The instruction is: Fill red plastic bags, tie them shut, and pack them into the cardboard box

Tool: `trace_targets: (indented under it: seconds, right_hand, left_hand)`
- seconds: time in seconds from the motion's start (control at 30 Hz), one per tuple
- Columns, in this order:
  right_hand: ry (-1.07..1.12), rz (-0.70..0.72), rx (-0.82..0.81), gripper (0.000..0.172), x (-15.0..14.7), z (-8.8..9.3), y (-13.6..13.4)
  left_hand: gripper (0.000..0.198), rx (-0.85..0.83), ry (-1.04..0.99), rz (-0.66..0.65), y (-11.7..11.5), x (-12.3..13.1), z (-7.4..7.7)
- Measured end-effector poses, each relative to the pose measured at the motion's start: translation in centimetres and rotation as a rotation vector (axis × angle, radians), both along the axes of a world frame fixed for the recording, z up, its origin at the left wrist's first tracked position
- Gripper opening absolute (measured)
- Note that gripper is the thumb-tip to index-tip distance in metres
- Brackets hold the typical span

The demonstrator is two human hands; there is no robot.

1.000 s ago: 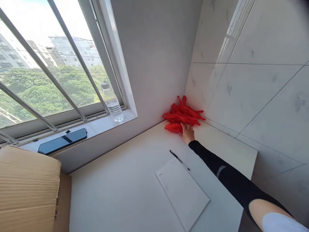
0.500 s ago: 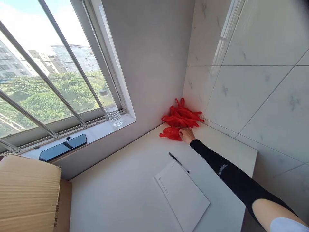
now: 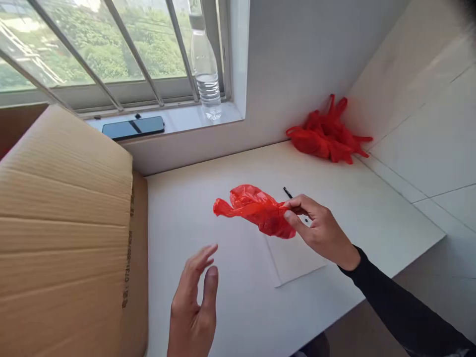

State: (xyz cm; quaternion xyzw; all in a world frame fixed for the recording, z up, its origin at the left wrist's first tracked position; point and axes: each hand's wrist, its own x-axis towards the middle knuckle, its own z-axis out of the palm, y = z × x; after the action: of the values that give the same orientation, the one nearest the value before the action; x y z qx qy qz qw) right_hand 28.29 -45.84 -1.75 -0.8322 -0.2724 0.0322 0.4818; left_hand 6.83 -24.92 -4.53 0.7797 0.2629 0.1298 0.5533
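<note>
Red bag (image 3: 265, 212), end pinched in right hand (image 3: 324, 229), rest extending left

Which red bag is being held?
The red bag pinched in the right hand, raised above the table; the other red bags lie heaped together farther back.

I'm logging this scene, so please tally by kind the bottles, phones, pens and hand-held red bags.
Bottle: 1
Phone: 1
Pen, partly hidden: 1
Red bag, held in the right hand: 1
Total: 4
</note>
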Motion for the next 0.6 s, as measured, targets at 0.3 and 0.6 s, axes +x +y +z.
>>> trace_targets:
  seconds: [0.3, 0.6]
  right_hand:
    - [0.224, 0.345, -0.055, 0.012, -7.7, -3.5, 3.6]
    - [0.4, 0.069, -0.143, 0.016, -7.5, -4.9, 1.3]
  left_hand:
    - [0.052, 0.176, -0.013, -0.204, 0.9, 1.2, -1.2]
    - [0.039, 0.017, 0.152, 0.105, 3.6, -3.7, -3.5]
